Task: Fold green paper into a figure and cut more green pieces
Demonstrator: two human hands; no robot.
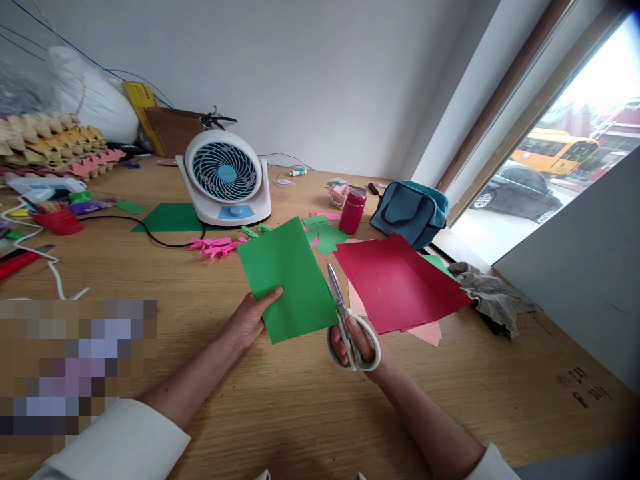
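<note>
The left grip (pixel 250 319) pinches a rectangular green paper sheet (pixel 287 280) at its lower-left edge, above the wooden worktop (pixel 280 407); the right grip (pixel 362 338) clasps white-handled metal scissors (pixel 341 305) beside it. The paper looks light, bendable, easily creased; edges offer the best hold.

From the wearer's head, the single camera looks forward and down over the nearby wooden table (pixel 280 407) toward the pale wall (pixel 325 87), the window (pixel 555 167) at right.
</note>
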